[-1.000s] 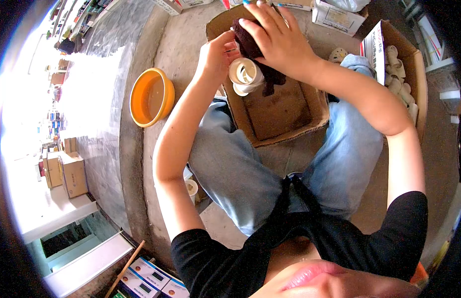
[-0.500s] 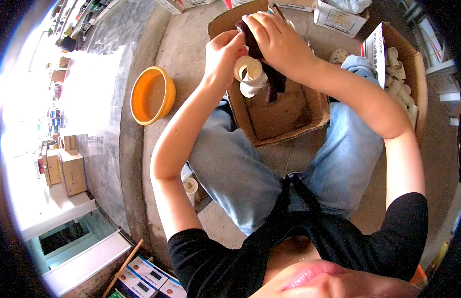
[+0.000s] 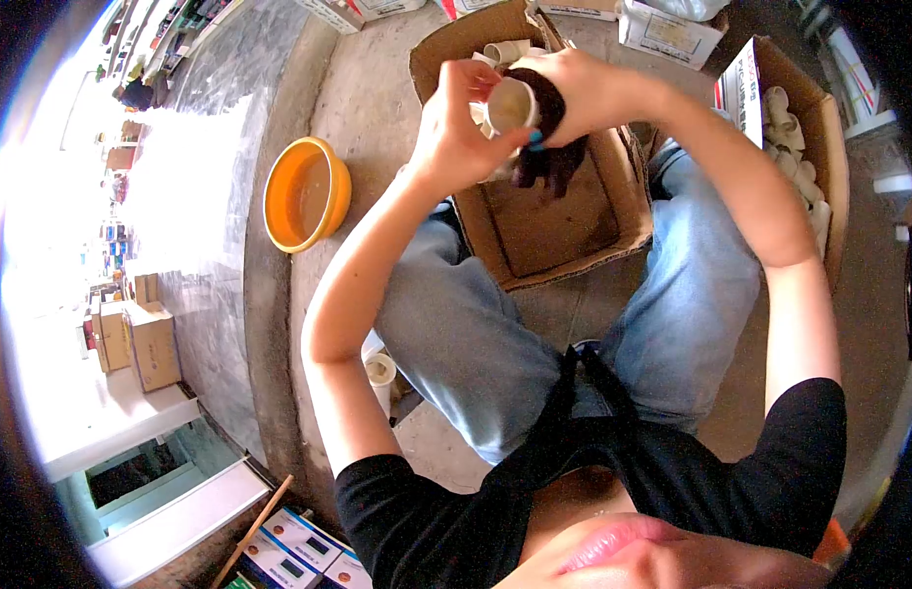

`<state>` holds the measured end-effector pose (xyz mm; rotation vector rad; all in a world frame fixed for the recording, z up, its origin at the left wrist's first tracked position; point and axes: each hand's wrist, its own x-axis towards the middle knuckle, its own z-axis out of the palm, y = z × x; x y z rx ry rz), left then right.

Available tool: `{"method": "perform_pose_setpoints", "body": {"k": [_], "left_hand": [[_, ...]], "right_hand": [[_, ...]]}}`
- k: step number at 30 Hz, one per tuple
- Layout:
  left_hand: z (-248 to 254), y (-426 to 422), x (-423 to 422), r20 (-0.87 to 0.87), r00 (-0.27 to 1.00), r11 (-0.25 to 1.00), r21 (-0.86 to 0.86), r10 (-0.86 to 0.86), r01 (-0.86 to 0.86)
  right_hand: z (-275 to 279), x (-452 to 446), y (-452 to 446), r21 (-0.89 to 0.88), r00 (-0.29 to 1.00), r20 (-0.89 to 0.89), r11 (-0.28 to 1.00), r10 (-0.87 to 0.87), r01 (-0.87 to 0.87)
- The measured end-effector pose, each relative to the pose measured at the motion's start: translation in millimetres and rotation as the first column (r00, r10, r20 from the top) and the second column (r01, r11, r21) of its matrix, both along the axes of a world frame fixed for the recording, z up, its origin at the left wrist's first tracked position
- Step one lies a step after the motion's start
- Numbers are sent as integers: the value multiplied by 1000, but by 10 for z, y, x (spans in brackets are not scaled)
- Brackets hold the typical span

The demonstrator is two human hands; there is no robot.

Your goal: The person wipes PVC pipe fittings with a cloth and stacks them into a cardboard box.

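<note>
I have both arms point(image 3: 350, 275) bent forward, the left hand point(image 3: 454, 130) clamped round a white fitting point(image 3: 511, 106), the right hand point(image 3: 574, 93) gripping dark cloth point(image 3: 552, 169) against its side, partly hiding it. Below sits an open carton point(image 3: 544, 231); a box point(image 3: 739, 98) of pale fittings point(image 3: 792, 152) stands right, a yellow basin point(image 3: 309, 191) left.

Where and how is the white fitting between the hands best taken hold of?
I'd take the white fitting by its outer wall near the round rim, from the left. Its open mouth faces the camera, and the left hand has thumb and fingers around that side, while the dark cloth in the right hand crowds the other.
</note>
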<state>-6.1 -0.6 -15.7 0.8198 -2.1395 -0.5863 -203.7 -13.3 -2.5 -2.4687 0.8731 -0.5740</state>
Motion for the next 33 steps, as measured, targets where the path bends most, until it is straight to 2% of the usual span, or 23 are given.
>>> {"method": "perform_pose_setpoints", "body": {"k": [2, 4, 5, 8, 9, 10, 12, 13, 16, 19, 22, 24, 27, 29, 30, 31, 33], "left_hand": [[-24, 16, 8, 86, 994, 992, -99, -74, 82], [-53, 18, 21, 87, 996, 995, -88, -31, 39], [-55, 17, 22, 88, 996, 996, -84, -11, 18], [0, -26, -4, 20, 989, 957, -253, 149, -139], [6, -55, -24, -57, 984, 975, -139, 168, -174], [14, -115, 7, 27, 982, 958, -228, 186, -175], [8, -169, 80, 37, 992, 983, -141, 121, -114], [-14, -156, 66, -43, 990, 991, 18, 130, -130], [92, -45, -20, -30, 975, 949, 239, 219, -205], [24, -22, -119, -60, 973, 953, 223, 221, -203], [0, -24, -169, -67, 970, 946, 245, 233, -211], [-4, -37, -174, -74, 969, 942, 263, 234, -208], [2, -69, -142, -46, 985, 979, 123, 167, -161], [37, -84, -93, 26, 989, 972, 180, 147, -149], [47, -86, -73, 61, 989, 967, 208, 137, -147], [43, -81, -61, 75, 989, 982, 134, 124, -134], [27, -67, -19, 60, 996, 990, 117, 74, -80]], "right_hand": [[-24, -39, 12, 22, 996, 79, 999, 40, -42], [-134, -26, 4, 74, 988, 150, 997, 26, -37], [-164, -24, -15, 26, 987, 161, 1000, 3, -7], [-200, -10, -53, -110, 976, 199, 987, -93, 117], [-196, 0, -41, -149, 967, 213, 973, -142, 176], [-185, 11, -23, -187, 955, 227, 954, -190, 234], [-153, 49, 56, -354, 955, 210, 894, -210, 275], [-145, 57, 76, -429, 954, 194, 855, -228, 292], [-157, 72, 78, -586, 944, 124, 745, -306, 318], [-156, 86, 51, -671, 926, 124, 657, -358, 344], [60, 67, 117, -797, 933, 79, 540, -350, 270], [109, 76, 150, -791, 942, 95, 551, -321, 268], [-49, 100, 89, -746, 944, 92, 606, -315, 275], [-138, 107, 55, -725, 947, 107, 628, -303, 283], [-154, 118, 53, -685, 952, 110, 672, -287, 282], [-168, 130, 48, -643, 956, 113, 714, -269, 277], [-180, 147, 47, -560, 965, 130, 786, -229, 262]]}}
